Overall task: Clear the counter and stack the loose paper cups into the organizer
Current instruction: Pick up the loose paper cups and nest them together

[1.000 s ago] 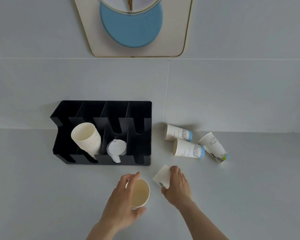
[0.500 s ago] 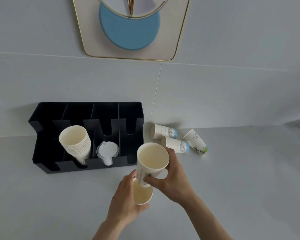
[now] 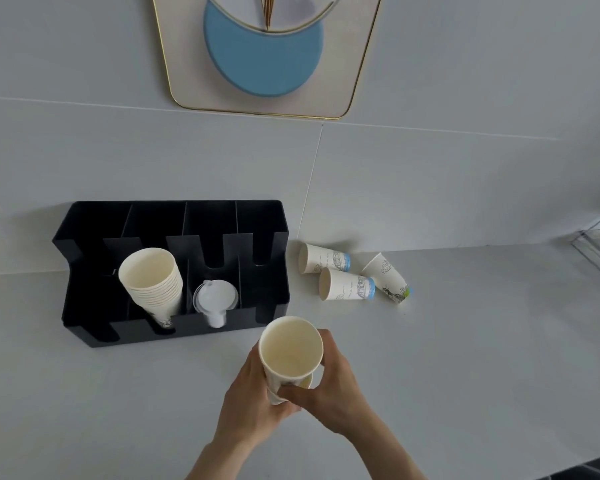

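Bench [image 3: 464,358]: pale grey, plain, backed by a tiled wall.

Organizer [image 3: 94,258]: black, four compartments across, set toward the left end of the bench's back edge, against the wall. Second compartment from left: stack of cups [image 3: 153,282], tilted forward, mouths facing out. Third compartment: clear lids [image 3: 215,297], tilted likewise. First and fourth compartments: nothing visible inside.

Loose cups, three, lying on their sides near the back edge, just right of the organizer:
- blue-base cup at the wall [image 3: 322,258], mouth to the left;
- second blue-base cup [image 3: 347,288], just in front of the first, mouth to the left, appears to touch it;
- green-base cup [image 3: 388,277], beside the second, mouth toward the wall, base toward the front edge.

Held cups, above the bench toward the middle of the front edge:
- upper cup [image 3: 291,348], upright, mouth open to the camera, base entering the cup beneath;
- lower cup [image 3: 307,382], mostly hidden, only a sliver of rim showing.

Left hand [image 3: 250,400]: fingers wrapped around the lower cup from the left side.
Right hand [image 3: 333,386]: fingers closed around the wall of the upper cup, thumb across the front.

Wall plaque [image 3: 267,57]: cream, gold-edged, blue disc at centre.
Clear rack [image 3: 599,244]: at the right end of the back edge, cut off by the frame.
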